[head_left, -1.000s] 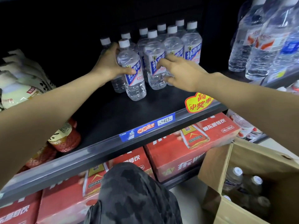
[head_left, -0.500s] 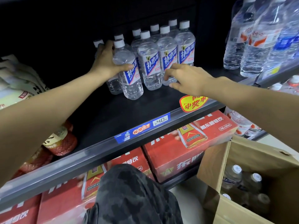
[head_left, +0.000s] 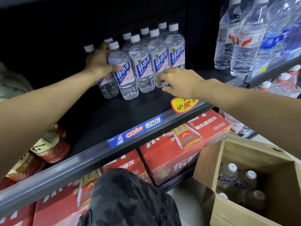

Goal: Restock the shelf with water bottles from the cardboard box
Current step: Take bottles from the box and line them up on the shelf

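Your left hand (head_left: pixel 99 62) wraps the shoulder of the front-left water bottle (head_left: pixel 123 74), thumb pressed across its label, on the black shelf (head_left: pixel 114 115) at twelve o'clock. Your right hand (head_left: pixel 180 82) hovers empty, fingers loosely curled, just before the row. Full bottles likely feel heavy, slick and slightly squashy: grip mid-body. More wait in the cardboard box (head_left: pixel 216 207) at four o'clock.

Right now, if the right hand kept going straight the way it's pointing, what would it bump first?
Probably the front-row bottle just beyond the right hand; its curled fingers already look close, though depth is hard to judge.
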Available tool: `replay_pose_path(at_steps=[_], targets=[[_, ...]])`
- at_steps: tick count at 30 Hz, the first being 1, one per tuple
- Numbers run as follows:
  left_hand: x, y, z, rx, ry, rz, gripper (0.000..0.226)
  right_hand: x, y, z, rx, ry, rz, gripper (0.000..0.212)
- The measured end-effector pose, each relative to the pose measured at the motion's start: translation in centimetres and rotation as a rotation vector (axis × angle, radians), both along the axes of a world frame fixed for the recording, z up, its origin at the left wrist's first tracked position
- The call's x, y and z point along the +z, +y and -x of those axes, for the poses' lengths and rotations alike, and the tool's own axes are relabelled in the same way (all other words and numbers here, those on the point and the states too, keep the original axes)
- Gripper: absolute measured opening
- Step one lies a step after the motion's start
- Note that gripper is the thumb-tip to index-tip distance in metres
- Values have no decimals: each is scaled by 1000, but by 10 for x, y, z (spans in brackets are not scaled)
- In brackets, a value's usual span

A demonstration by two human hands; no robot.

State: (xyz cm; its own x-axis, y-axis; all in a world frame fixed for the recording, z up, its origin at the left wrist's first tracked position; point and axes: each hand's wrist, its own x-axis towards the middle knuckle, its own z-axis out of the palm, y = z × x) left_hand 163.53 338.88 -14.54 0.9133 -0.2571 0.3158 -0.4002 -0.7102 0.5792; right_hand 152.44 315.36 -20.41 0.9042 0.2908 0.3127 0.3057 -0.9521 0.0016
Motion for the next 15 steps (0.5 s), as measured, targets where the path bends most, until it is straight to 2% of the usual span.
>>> replay_pose_path(at_steps=[6, 10, 12, 15], targets=[[-1, -7, 8, -10, 40, 16, 65, 10, -4, 17, -15, -10, 9, 22], [0, -3, 20, 50, -77, -10, 75, 21, -18, 40, -44, -18, 16, 23], [0, -2, 32, 27, -202, -54, 68, 26, -26, 54, -68, -20, 28, 24], [0, -9, 57, -136, -297, -264, 47, 33, -38, 79, -116, -21, 47, 26]])
